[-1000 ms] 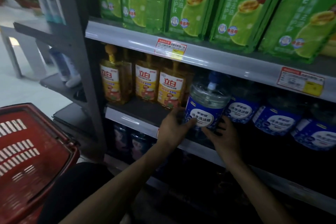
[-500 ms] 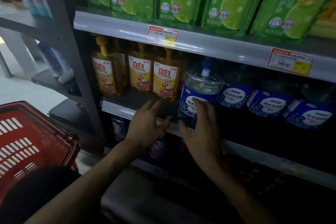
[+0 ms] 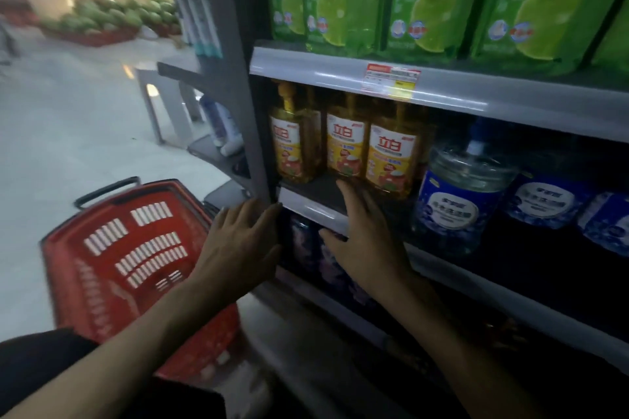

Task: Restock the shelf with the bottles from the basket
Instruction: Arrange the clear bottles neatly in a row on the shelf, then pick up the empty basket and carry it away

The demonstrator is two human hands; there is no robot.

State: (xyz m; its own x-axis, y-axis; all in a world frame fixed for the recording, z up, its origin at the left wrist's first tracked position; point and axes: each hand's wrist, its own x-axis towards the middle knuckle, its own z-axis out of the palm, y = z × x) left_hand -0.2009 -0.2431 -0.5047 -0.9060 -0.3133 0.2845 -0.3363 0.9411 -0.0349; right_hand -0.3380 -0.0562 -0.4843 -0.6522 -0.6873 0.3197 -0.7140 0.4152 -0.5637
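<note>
A clear jug with a blue label (image 3: 459, 201) stands on the middle shelf (image 3: 313, 206), beside more blue-labelled jugs (image 3: 544, 201) to its right. Three yellow pump bottles (image 3: 343, 146) stand left of it. My left hand (image 3: 241, 241) hovers with fingers straight in front of the shelf post, holding nothing. My right hand (image 3: 364, 241) is spread flat before the shelf edge, fingertips near the yellow bottles, also empty. The red basket (image 3: 102, 269) sits on the floor at the lower left; I see no bottles inside.
Green refill packs (image 3: 425, 0) fill the top shelf. Dark bottles (image 3: 306, 248) stand on the lower shelf behind my hands. A grey upright post (image 3: 238, 78) bounds the shelf on the left. Beyond lie pale floor and a produce display (image 3: 109, 17).
Both hands have let go of the blue-labelled jug and moved left and down, away from it. The view has swung left, bringing the basket and aisle into sight.
</note>
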